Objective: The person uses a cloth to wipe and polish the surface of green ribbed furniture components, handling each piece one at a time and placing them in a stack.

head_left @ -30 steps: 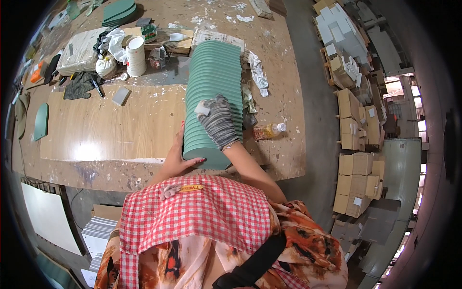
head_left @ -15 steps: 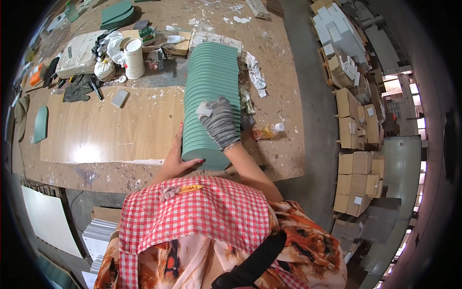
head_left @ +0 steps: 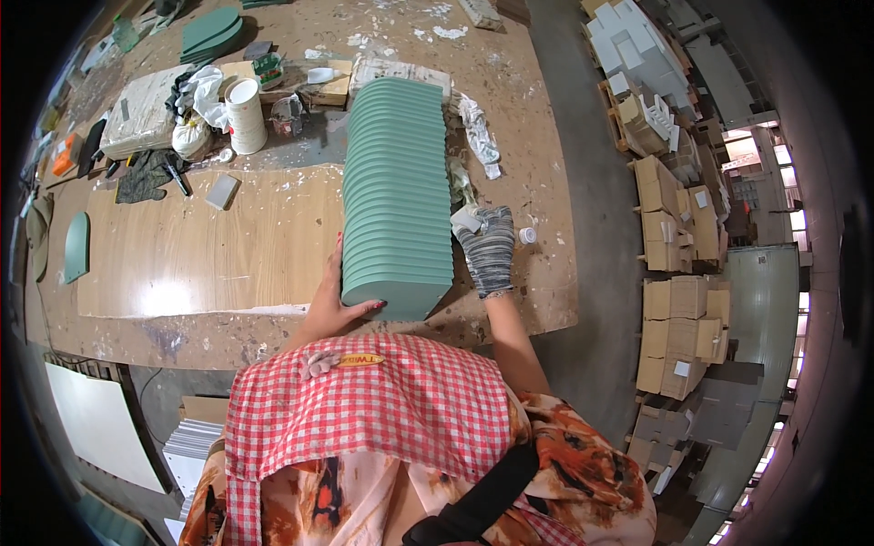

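A long row of green boards with rounded ends [head_left: 397, 196], packed face to face, lies in front of me on the workbench. My bare left hand [head_left: 332, 305] grips its near left corner, thumb on the front board and fingers along the left side. On the row's right side, my right hand [head_left: 489, 250] wears a grey knitted glove. It is closed around a small light-grey block [head_left: 467, 218], which looks like a sanding sponge. The gloved hand mostly hides a bottle whose white cap [head_left: 527, 236] shows beside it.
On the left lie another light-grey block [head_left: 222, 192], a dark glove [head_left: 146, 176] and a single green board [head_left: 76, 247]. White stacked cups [head_left: 246, 118] stand farther back. A crumpled white cloth [head_left: 479, 136] lies right of the row. Cardboard boxes [head_left: 669, 314] line the floor at right.
My right hand has moved off the top of the green boards, to the right and slightly down, still holding the block. My left hand keeps its grip at the corner.
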A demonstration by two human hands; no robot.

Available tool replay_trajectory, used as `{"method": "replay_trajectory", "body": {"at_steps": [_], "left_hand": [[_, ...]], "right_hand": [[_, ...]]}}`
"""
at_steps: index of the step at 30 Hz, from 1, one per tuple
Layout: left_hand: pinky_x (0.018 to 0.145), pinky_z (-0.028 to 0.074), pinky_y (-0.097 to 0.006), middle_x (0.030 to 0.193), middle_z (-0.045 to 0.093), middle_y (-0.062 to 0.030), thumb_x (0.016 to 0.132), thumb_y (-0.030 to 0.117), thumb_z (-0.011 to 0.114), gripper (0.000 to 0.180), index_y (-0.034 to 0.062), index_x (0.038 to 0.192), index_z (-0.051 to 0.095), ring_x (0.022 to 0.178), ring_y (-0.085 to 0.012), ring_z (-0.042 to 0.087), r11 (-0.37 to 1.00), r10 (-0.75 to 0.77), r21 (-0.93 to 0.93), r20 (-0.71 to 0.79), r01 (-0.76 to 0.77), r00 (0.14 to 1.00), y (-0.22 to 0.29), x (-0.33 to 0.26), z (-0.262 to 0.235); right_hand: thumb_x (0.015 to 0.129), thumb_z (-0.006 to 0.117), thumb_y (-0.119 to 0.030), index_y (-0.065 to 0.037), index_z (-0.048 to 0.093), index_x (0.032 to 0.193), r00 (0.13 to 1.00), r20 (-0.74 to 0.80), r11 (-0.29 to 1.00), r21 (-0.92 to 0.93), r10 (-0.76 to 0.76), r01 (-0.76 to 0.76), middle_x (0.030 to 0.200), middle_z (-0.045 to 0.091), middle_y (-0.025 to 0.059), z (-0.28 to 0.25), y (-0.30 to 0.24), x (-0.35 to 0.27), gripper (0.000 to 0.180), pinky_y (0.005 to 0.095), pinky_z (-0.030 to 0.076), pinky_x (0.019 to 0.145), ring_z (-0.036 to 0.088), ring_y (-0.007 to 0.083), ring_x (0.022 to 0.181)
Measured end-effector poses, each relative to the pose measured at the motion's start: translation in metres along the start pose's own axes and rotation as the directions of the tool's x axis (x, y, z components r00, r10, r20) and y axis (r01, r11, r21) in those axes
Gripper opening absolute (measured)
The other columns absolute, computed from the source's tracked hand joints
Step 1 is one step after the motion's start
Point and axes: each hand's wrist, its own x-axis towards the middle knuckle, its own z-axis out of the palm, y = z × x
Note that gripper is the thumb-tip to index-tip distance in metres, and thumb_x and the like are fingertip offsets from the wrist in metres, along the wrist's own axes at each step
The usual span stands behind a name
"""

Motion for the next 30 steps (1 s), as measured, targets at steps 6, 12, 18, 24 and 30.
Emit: {"method": "replay_trajectory", "body": {"at_steps": [6,12,18,24,30], "left_hand": [[0.116,0.027,-0.044,0.157,0.015,-0.0255,0.072,0.029,0.084,0.117,-0.0015,0.152,0.005,0.144,-0.0380,0.025,0.999,0.007,-0.033,-0.006,-0.007,1.000,0.001,0.000,0.000],[0.116,0.026,-0.044,0.157,0.016,-0.0255,0.071,0.029,0.084,0.117,-0.0015,0.152,0.006,0.144,-0.0379,0.024,0.999,-0.013,-0.035,-0.005,0.013,1.000,0.002,0.000,0.001],[0.116,0.026,-0.044,0.157,0.017,-0.0250,0.070,0.030,0.085,0.118,-0.0011,0.152,0.007,0.144,-0.0380,0.024,0.999,0.006,-0.035,-0.003,-0.006,1.000,0.002,0.002,0.002],[0.116,0.026,-0.044,0.157,0.017,-0.0248,0.069,0.029,0.086,0.119,-0.0011,0.153,0.007,0.144,-0.0383,0.024,0.999,0.028,-0.027,-0.010,-0.029,1.000,0.002,0.002,0.003],[0.115,0.027,-0.044,0.157,0.018,-0.0248,0.068,0.030,0.086,0.120,-0.0009,0.153,0.007,0.143,-0.0382,0.025,0.999,0.028,-0.030,-0.011,-0.029,1.000,-0.004,0.001,0.004]], "right_hand": [[0.072,0.077,0.003,-0.001,0.046,0.107,0.980,-0.015,0.979,0.046,-0.200,0.201,0.098,0.058,0.0089,0.026,-0.017,-0.008,0.047,0.0312,0.053,0.082,0.060,0.0182,0.089],[0.070,0.077,-0.003,0.001,0.053,0.104,0.988,0.005,0.969,-0.196,-0.154,0.152,0.094,0.059,0.0133,0.002,0.005,-0.002,0.042,0.0348,0.053,0.079,0.062,0.0244,0.087],[0.073,0.076,-0.001,0.000,0.055,0.101,0.994,0.071,0.986,0.150,-0.081,0.070,0.092,0.063,0.0119,0.032,-0.016,0.006,0.035,0.0314,0.055,0.077,0.065,0.0202,0.086],[0.069,0.075,-0.015,0.000,0.068,0.102,0.919,0.190,0.923,-0.111,-0.345,0.369,0.106,0.061,0.0280,0.074,-0.061,0.008,0.037,0.0450,0.043,0.100,0.056,0.0413,0.105],[0.069,0.076,-0.015,0.001,0.068,0.102,0.929,0.195,0.936,-0.102,-0.313,0.337,0.116,0.058,0.0284,0.082,-0.083,-0.001,0.038,0.0456,0.042,0.100,0.053,0.0416,0.110]]}}
